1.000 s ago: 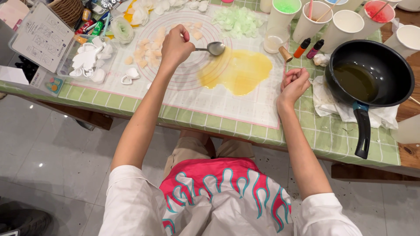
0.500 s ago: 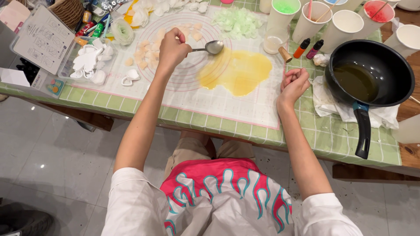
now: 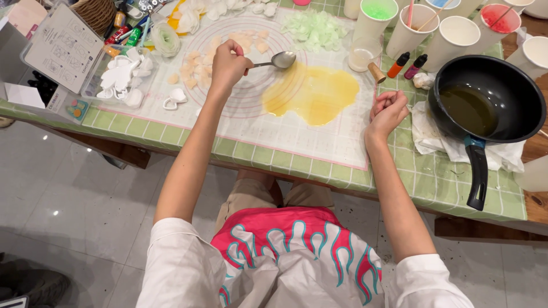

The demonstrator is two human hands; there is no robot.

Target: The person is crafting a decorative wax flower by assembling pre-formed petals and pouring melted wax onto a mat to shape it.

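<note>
Up at the far side of the table, the left hand [image 3: 228, 64] is closed in a loose fist around the handle of a metal spoon [image 3: 278, 60], the forearm stretched straight out from the shoulder across the white silicone baking mat [image 3: 297, 134]. That spoon lies almost level, its long axis running left to right: the handle end is hidden in the fist and the bowl points to the person's right, resting at the upper left edge of the yellow puddle [image 3: 313, 92] spread on the mat. Whether the bowl actually touches the liquid I cannot tell. The right hand [image 3: 389, 109] holds nothing; its fingers are curled into a half-closed fist, knuckles up, and it rests at the mat's right edge on the green checked tablecloth [image 3: 451, 182], just beside the puddle and well apart from the spoon. Near that hand, a black frying pan [image 3: 490, 98] with dark oil in it sits on crumpled white paper towel [image 3: 439, 137], its handle pointing toward the person. Two small dropper bottles [image 3: 406, 64] lie between the hand and a row of paper cups [image 3: 416, 28]. Pale petal-shaped pieces [image 3: 197, 63] are scattered just left of the left hand.
</note>
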